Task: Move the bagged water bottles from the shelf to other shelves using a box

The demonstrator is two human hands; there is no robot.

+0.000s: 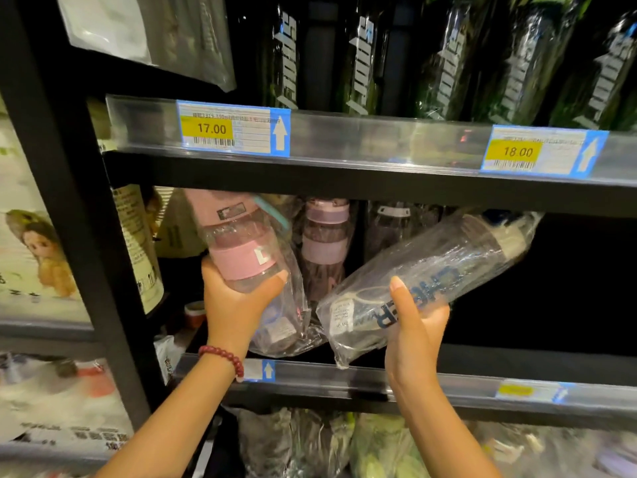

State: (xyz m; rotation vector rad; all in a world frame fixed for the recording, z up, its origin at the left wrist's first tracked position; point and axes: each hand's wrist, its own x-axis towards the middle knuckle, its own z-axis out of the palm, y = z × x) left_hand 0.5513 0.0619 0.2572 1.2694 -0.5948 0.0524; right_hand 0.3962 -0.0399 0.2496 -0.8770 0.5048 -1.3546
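Pink-banded bottle (241,250), blue-lettered clear bottle (431,281), yellow price tags (211,128).

I'm looking into a shop aisle, as far as I can judge; black metal shelving (310,181) carries clear rail strips with yellow price tags, one (211,128) reading 17.00 and another (517,151) reading 18.00, each with a barcode and arrow; bagged bottles (448,63) stand in rows above; packaged goods (41,257) fill the neighbouring bay.

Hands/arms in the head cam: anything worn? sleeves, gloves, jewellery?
Both forearms are bare, with no sleeves in view and no gloves. The left hand has a bracelet of dark red round beads at the wrist. The right hand wears nothing visible: no ring, watch or band.
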